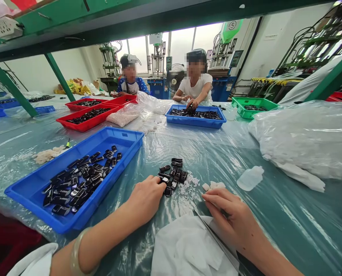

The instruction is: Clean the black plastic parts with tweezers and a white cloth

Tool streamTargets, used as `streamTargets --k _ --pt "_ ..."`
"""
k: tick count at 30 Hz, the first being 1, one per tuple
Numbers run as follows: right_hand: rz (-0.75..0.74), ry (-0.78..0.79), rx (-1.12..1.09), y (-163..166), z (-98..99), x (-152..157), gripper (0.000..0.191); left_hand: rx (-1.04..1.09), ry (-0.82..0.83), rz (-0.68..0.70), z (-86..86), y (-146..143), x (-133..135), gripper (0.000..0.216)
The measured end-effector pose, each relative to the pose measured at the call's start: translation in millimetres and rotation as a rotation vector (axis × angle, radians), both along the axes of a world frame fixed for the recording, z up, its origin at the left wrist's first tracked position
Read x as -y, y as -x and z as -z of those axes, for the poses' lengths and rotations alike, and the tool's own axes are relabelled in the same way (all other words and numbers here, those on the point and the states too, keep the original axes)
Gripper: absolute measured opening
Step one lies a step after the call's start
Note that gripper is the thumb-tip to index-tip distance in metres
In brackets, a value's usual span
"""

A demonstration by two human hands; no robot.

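My left hand is closed at the near left edge of a small pile of glossy black rectangular pieces. Its fingertips grip one black piece there. My right hand has thumb and fingers pressed together beside a few small white pads; whatever is between the fingertips is too small to make out. Metal tweezers slant along the near side of that hand, over a white cloth; I cannot tell if the palm holds them. White scraps lie beside the pile.
A blue tray of black pieces stands left, with cream-coloured lumps behind it. A translucent bottle and a plastic bag lie right. Across the table, a co-worker reaches into another blue tray. A green shelf beam hangs overhead.
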State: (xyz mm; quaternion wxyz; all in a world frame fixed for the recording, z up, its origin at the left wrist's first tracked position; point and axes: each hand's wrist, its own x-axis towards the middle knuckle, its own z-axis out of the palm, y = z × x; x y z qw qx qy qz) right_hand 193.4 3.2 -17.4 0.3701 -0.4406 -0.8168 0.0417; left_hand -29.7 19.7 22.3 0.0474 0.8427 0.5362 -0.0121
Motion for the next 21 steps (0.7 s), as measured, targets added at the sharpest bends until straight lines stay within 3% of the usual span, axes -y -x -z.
streamTargets --k 8,15,17,21 --pt "-0.003 0.069 0.011 3 -3.7 3 0.021 0.01 -0.031 0.05 7.2 3 -4 0.033" --pt "-0.024 0.077 -0.009 7 -7.6 9 0.019 0.194 0.028 0.074 -16.0 10 -2 0.032" --pt "-0.065 0.104 -0.032 8 -10.3 14 0.021 0.326 0.163 0.113 -25.2 9 -1 0.032" --pt "-0.194 0.333 -0.153 13 -17.5 23 0.028 0.706 0.692 0.125 -34.8 0 -1 0.032"
